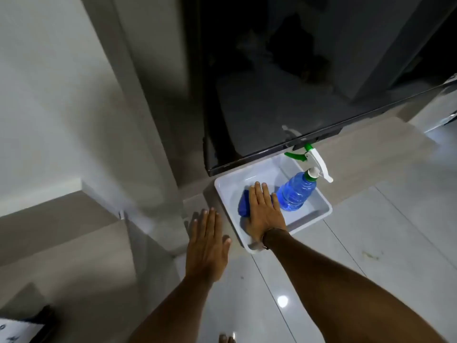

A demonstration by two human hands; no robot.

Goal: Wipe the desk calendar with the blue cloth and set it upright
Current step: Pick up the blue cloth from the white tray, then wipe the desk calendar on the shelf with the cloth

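Observation:
The blue cloth point(244, 205) lies bunched in a white plastic tray point(319, 201) on the tiled floor. My right hand point(265, 214) rests flat on top of the cloth, fingers stretched out and not curled around it. My left hand point(206, 246) hovers open, palm down, just left of the tray and holds nothing. No desk calendar is in view.
A blue spray bottle point(296, 193) with a white and green trigger head lies in the tray's right half. A glossy black appliance point(284, 82) stands right behind the tray. A pale wall and step are at the left. A toe shows at the bottom edge.

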